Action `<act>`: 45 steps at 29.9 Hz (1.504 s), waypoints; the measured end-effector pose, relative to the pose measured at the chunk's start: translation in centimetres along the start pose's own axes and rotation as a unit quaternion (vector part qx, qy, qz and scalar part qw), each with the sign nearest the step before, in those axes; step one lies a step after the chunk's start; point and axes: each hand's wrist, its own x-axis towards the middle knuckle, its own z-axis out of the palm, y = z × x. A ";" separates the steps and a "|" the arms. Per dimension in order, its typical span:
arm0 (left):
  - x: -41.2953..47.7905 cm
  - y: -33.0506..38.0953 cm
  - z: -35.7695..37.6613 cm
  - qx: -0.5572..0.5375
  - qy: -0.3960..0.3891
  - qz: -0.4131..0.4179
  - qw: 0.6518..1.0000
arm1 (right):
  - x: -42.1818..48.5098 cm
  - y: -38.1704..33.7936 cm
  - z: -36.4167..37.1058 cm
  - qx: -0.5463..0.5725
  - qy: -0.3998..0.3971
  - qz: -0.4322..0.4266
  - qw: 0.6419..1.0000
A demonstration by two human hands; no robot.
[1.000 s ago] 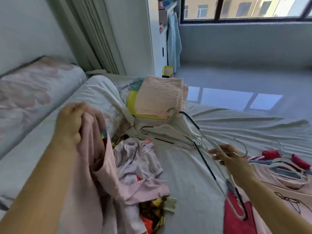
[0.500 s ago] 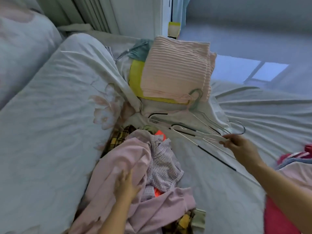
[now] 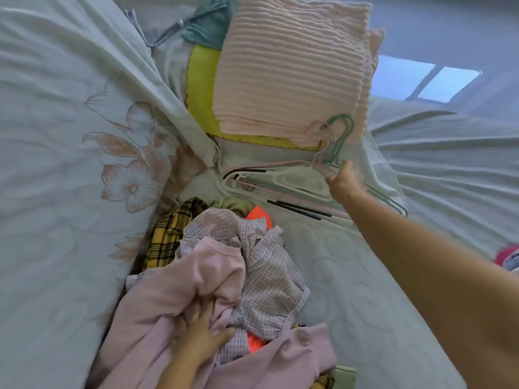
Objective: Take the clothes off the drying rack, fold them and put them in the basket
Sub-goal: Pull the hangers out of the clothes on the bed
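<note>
Fingers [image 3: 202,308] of the left hand [image 3: 198,334] lay spread on the pink garment [image 3: 157,293], while the right hand [image 3: 344,182], at the hangers [image 3: 280,182], was too blurred to judge.

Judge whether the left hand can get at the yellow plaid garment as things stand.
Probably yes: the left hand rests on the pink top, and the yellow plaid garment lies exposed just beyond it, though the checked shirt overlaps its right edge.
</note>
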 end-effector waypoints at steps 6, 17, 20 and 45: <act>-0.1 0.0 -0.7 -0.005 0.014 0.016 1.000 | -7.4 9.4 0.6 0.000 -0.189 -0.043 0.981; -6.6 15.0 0.2 -0.263 0.166 0.054 0.949 | -15.6 37.0 -9.7 -0.017 -0.179 0.151 0.972; -10.2 22.9 2.3 -0.322 0.094 0.088 0.938 | -13.5 43.3 -13.5 -0.002 -0.119 0.181 0.976; -25.8 47.8 26.2 -0.389 0.058 0.000 0.919 | 7.3 65.6 -28.0 -0.258 -0.001 -0.046 0.965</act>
